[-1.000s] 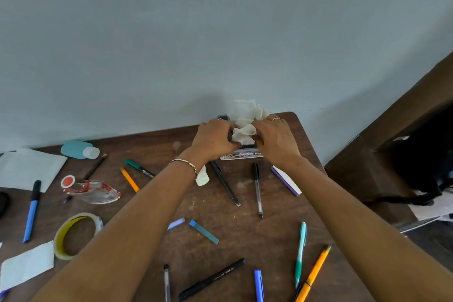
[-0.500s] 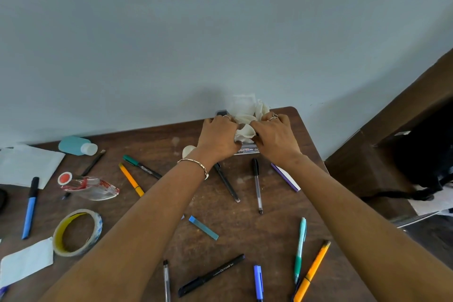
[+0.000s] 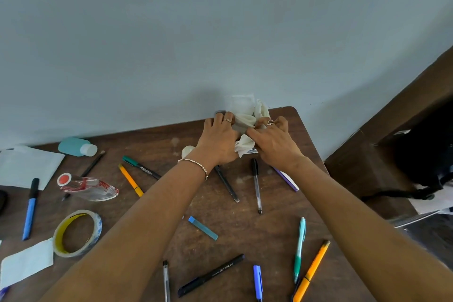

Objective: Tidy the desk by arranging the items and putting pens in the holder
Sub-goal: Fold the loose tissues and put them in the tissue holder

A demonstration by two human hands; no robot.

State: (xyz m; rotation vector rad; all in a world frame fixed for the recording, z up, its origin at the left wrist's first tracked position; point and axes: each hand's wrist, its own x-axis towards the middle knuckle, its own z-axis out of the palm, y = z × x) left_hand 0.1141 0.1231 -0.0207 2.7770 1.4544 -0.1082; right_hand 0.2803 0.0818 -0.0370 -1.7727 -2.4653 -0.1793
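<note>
My left hand (image 3: 218,141) and my right hand (image 3: 273,144) meet at the desk's far edge by the wall, over a small tissue pack (image 3: 252,151) that they mostly hide. My left hand grips the pack's left side. Thumb and finger of my right hand pinch the crumpled white tissues (image 3: 245,119) bulging out of it. Several pens lie loose on the brown desk (image 3: 245,235): a black pen (image 3: 226,184), a clear pen (image 3: 256,185), a green marker (image 3: 141,167), an orange pen (image 3: 131,180), a teal pen (image 3: 299,247), a black Octane pen (image 3: 210,274). No pen holder is in view.
On the left lie a tape roll (image 3: 77,233), a blue bottle (image 3: 76,146), a clear bottle (image 3: 88,186), a blue marker (image 3: 30,208) and paper sheets (image 3: 27,164). A blue strip (image 3: 203,228) lies mid-desk. A dark bag (image 3: 421,159) sits beyond the right edge.
Both hands have slid the pack and tissues a little farther toward the wall. The bunch of tissues now bulges more between my hands.
</note>
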